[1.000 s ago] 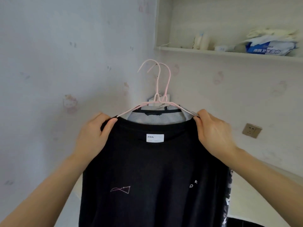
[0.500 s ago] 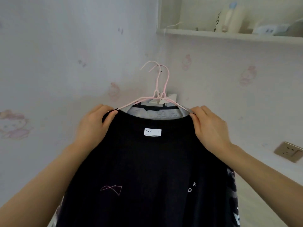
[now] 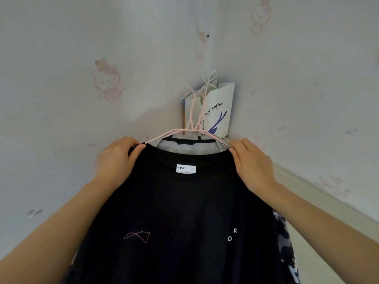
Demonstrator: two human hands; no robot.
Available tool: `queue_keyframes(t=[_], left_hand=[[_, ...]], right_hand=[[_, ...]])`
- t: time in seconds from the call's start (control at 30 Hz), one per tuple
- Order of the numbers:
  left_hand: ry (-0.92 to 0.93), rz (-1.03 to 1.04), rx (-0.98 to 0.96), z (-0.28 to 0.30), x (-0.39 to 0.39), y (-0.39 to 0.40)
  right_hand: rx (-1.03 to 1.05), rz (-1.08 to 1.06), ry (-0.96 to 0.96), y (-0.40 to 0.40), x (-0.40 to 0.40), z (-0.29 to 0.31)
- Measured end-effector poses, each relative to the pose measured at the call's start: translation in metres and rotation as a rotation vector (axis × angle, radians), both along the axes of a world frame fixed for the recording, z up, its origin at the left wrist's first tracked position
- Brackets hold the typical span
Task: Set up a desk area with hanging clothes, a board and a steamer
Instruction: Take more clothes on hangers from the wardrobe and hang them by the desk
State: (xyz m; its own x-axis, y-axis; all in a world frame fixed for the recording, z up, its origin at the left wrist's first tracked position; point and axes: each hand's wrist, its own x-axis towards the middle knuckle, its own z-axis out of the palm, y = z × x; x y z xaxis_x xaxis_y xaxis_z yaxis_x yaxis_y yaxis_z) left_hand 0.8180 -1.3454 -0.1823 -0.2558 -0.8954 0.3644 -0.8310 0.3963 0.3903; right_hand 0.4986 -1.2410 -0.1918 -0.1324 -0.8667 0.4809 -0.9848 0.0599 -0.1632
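A black T-shirt (image 3: 180,212) with a white neck label hangs on a pink wire hanger (image 3: 191,111), and a second pink hanger with a grey garment (image 3: 190,148) sits right behind it. My left hand (image 3: 117,158) grips the shirt's left shoulder together with the hanger arm. My right hand (image 3: 251,160) grips the right shoulder the same way. Both hanger hooks point up in front of the wall corner and touch nothing that I can see. A camouflage-patterned garment (image 3: 287,253) shows behind the shirt at the right edge.
A white paper coffee bag (image 3: 219,111) hangs by its string handles in the wall corner behind the hangers. A small dark hook (image 3: 208,36) sits on the wall above it. Patterned wallpaper covers both walls; a pale ledge (image 3: 320,197) runs along the right wall.
The view has tilted down: the shelf and wall socket have left the frame and the coffee bag has come into sight. Both hands keep their grip on the shirt's shoulders.
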Motion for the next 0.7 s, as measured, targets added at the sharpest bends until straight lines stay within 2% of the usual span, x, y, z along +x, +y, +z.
queue_keyframes(t=[0.2, 0.33, 0.53, 0.7], left_hand=[[0.002, 0.082, 0.09, -0.067, -0.008, -0.022], [0.054, 0.061, 0.177, -0.109, -0.017, -0.035], [0.021, 0.03, 0.333, -0.158, -0.026, -0.057], [-0.043, 0.026, 0.347, -0.188, -0.032, -0.062]], right_hand=[[0.174, -0.013, 0.049, -0.024, -0.001, -0.052], [0.29, -0.025, 0.066, -0.035, 0.0, -0.08], [0.384, -0.069, 0.061, -0.053, -0.003, -0.125], [0.454, -0.053, 0.049, -0.064, -0.006, -0.159]])
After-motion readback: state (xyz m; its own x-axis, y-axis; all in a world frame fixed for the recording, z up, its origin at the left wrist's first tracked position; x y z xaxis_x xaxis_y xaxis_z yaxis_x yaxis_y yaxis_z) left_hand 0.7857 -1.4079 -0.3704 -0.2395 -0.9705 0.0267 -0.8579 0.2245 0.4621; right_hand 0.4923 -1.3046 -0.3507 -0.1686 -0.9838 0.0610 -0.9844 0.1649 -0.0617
